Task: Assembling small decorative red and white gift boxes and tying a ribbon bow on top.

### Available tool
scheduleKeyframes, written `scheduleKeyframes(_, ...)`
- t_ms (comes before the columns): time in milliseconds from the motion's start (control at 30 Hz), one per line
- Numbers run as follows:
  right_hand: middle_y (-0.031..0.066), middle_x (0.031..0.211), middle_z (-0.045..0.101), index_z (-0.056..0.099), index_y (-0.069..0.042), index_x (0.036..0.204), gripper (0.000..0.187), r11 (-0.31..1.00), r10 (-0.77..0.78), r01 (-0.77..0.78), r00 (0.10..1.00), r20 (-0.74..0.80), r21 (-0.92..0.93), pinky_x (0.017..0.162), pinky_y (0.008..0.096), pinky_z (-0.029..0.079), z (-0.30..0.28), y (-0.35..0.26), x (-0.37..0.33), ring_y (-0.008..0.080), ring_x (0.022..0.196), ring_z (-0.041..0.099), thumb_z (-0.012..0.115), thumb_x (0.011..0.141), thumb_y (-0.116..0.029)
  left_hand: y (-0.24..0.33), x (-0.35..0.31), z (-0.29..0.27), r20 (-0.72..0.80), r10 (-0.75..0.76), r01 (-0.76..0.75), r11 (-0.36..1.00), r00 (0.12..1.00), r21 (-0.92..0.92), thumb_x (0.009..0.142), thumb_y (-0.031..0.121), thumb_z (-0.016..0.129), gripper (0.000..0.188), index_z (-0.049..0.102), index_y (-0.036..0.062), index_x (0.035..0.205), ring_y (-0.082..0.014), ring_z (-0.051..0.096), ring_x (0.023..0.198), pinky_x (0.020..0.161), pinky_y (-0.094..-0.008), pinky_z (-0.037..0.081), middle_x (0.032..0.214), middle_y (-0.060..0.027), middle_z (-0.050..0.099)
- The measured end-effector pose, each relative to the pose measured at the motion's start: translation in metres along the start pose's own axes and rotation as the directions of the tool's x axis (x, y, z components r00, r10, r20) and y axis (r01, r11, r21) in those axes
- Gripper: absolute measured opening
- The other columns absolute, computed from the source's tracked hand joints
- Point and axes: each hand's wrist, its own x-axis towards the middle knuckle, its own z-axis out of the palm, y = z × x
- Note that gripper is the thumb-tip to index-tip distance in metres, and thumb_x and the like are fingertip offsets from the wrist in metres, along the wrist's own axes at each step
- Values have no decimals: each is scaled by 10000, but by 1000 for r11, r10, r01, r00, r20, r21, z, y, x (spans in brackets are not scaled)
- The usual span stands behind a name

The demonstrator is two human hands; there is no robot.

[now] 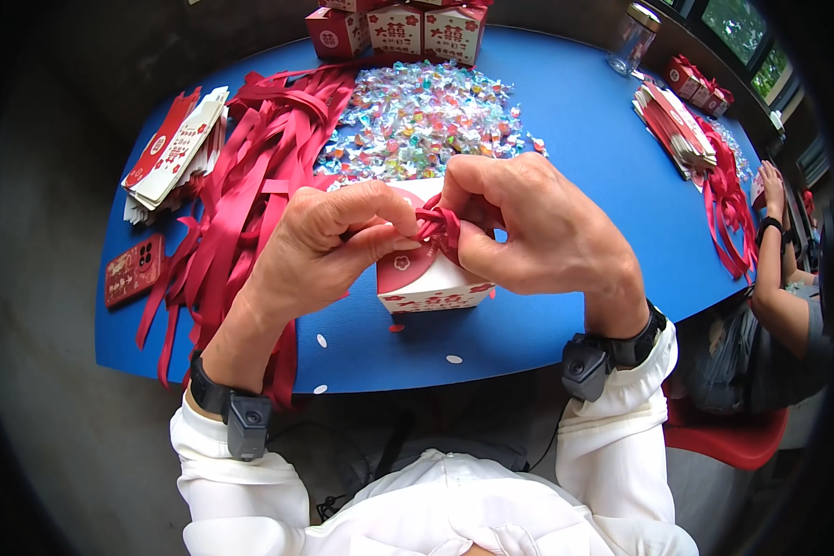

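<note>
A small white and red gift box (435,294) stands upright on the blue table, close to its front edge. On its top lies a dark red ribbon (438,228), looped and bunched together. My left hand (329,236) pinches the ribbon's left side between thumb and forefinger. From the right, my right hand (537,227) closes thumb and forefinger on the same ribbon. Both hands hide parts of the box's top and sides. Whether the loops form a finished bow I cannot tell.
Loose red ribbons (259,167) cover the left side, beside flat box blanks (181,153) and a red phone (134,269). Wrapped candies (422,116) are heaped behind the box. Filled boxes (397,32) and a jar (634,39) stand farther back. Another person's hands (771,190) are at right.
</note>
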Motion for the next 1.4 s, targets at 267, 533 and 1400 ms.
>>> scheduleKeyframes(267,178,617,524,494,-8,809,114,980,-123,119,992,-15,-160,522,407,442,5,3,-3,357,524,540,554,715,-35,-1,-5,-8,16,-23,23,999,1000,30,931,11,684,75,628,-7,977,-62,548,739,646,-253,464,818,-18,633)
scheduleKeyframes(533,177,602,488,491,-4,753,115,968,-83,76,996,-20,-240,519,424,425,7,0,-7,372,512,500,551,678,-67,10,-1,-7,22,-265,265,952,964,-153,950,67,652,291,456,54,736,-15,349,634,543,-239,300,663,60,397)
scheduleKeyframes(1400,152,638,513,483,11,699,134,943,-65,11,986,-151,-332,592,422,423,8,8,-8,322,612,532,546,642,-93,-7,1,-16,42,-350,350,903,936,-250,733,-70,549,383,236,88,579,-53,238,593,531,-301,214,565,47,238)
